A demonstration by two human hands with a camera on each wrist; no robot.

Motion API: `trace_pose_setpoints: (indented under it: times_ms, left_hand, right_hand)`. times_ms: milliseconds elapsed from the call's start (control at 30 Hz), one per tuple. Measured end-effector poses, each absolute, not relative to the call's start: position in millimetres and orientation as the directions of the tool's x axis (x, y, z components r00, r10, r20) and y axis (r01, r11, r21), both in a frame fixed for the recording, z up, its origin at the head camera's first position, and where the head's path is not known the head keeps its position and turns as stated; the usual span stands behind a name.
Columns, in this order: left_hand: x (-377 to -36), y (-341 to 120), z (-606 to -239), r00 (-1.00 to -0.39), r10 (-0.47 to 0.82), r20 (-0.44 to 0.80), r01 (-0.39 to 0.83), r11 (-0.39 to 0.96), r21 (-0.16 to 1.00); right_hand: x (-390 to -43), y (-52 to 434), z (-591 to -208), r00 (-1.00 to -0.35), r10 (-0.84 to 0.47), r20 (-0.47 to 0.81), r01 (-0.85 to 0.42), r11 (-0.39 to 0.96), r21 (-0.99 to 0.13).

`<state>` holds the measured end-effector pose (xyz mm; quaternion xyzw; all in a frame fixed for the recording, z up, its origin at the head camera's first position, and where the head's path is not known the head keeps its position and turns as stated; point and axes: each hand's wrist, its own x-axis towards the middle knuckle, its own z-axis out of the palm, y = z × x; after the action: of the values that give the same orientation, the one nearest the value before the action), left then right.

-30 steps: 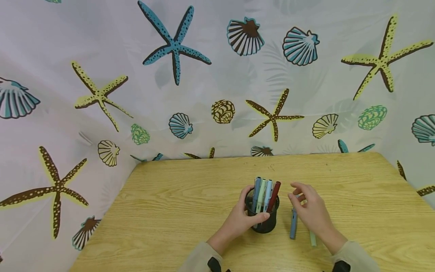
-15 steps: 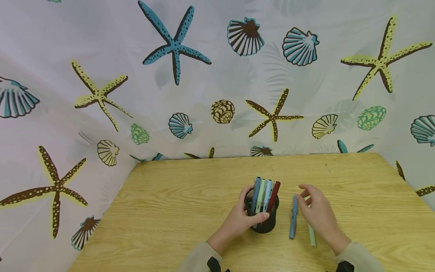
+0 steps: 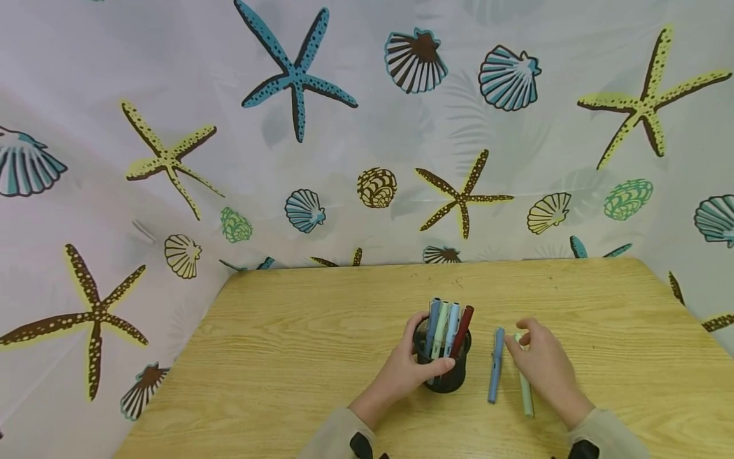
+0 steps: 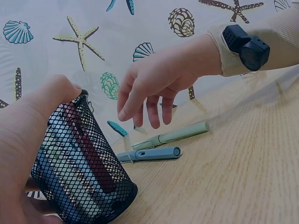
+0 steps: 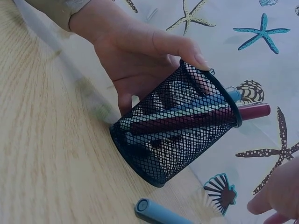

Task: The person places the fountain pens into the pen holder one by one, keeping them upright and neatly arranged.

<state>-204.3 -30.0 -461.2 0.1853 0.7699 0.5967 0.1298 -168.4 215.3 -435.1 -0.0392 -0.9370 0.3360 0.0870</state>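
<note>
My left hand (image 3: 401, 373) grips a black mesh pen cup (image 3: 450, 381), its thumb over the near rim. Inside stand a blue pen (image 3: 432, 325), a pale green pen (image 3: 441, 328), a light blue pen (image 3: 452, 328) and a dark red pen (image 3: 462, 331). To the right of the cup, another blue pen (image 3: 495, 376) and another pale green pen (image 3: 525, 395) lie on the table. My right hand (image 3: 545, 370) hovers over the green one, fingers bent loosely downward with nothing between them. The left wrist view shows its fingertips (image 4: 154, 122) above both loose pens.
The wood-grain table (image 3: 298, 357) reaches back to a white cloth (image 3: 344, 127) printed with starfish and shells, which also hangs at both sides. Black devices, one being the right wrist's (image 4: 247, 46), are strapped over the sleeves.
My right hand has shifted rightward and slightly nearer, from above the loose blue pen to the pale green one. My left hand and the pen cup have stayed put.
</note>
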Motion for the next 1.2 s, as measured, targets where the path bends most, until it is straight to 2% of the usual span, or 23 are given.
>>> trace_pose_setpoints:
  times_ms: [567,1200]
  left_hand:
    - [-202.0,-29.8,-457.6,-0.899,0.437,0.014,0.121,0.218,0.968]
    - [-203.2,-29.4,-456.9,-0.894,0.448,0.027,0.127,0.197,0.972]
  right_hand:
    - [-168.8,223.8,-442.6,-0.996,0.083,0.035,0.046,0.810,-0.585]
    - [-177.6,225.7,-453.3,-0.994,0.102,-0.035,0.103,0.809,-0.578]
